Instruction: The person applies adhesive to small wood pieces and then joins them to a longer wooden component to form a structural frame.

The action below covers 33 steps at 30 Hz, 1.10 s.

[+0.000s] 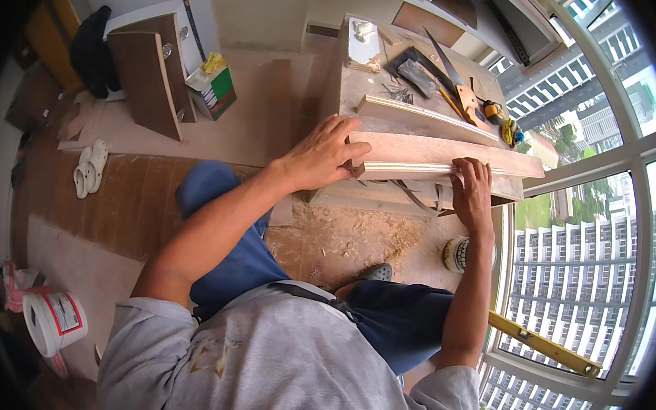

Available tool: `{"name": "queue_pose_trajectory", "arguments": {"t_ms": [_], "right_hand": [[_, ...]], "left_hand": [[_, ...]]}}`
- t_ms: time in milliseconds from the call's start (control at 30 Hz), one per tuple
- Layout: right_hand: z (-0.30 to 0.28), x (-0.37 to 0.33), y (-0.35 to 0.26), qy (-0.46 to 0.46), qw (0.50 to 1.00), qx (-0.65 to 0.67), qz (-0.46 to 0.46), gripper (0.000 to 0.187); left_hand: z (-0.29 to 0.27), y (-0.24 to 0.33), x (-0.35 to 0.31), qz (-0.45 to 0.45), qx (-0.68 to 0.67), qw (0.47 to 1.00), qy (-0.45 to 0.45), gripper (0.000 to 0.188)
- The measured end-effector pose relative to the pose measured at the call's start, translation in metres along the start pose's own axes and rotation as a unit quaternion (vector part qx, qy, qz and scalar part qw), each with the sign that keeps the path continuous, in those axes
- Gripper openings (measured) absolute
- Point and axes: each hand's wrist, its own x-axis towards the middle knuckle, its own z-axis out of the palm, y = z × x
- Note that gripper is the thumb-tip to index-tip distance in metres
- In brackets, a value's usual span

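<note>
Plywood board (430, 150) lies lengthwise left to right along the near side of the bench (346, 87), its left end clasped in the left grip (321, 156) and its near edge held by the right grip (473, 196), toward the other end.

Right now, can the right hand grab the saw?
Probably not straight away: the right hand is busy holding the near board, and the far board lies between it and the saw.

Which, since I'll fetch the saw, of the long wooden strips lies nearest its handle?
The far strip, lying between the saw and the nearer wood; that wood, touched by the left hand and right hand, sits farther from the handle.
</note>
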Motion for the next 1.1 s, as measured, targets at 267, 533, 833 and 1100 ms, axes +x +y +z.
{"name": "queue_pose_trajectory", "arguments": {"t_ms": [267,533,833,1100], "right_hand": [[0.013,-0.009,-0.011,-0.013,0.998,-0.067,0.01,0.084],[0.004,-0.011,0.012,0.034,0.998,-0.054,-0.025,0.066],[-0.066,0.015,0.035,-0.107,0.957,0.247,0.107,0.047],[-0.113,0.071,0.042,-0.063,0.908,0.384,0.156,0.07]], "left_hand": [[0.006,0.0,0.002,0.088,0.018,0.996,0.024,0.05],[0.009,0.001,-0.001,0.141,0.012,0.985,0.093,0.043],[-0.007,0.001,0.002,-0.003,-0.156,0.982,0.103,0.032],[-0.005,-0.03,0.004,-0.071,-0.253,0.959,0.109,0.022]]}}
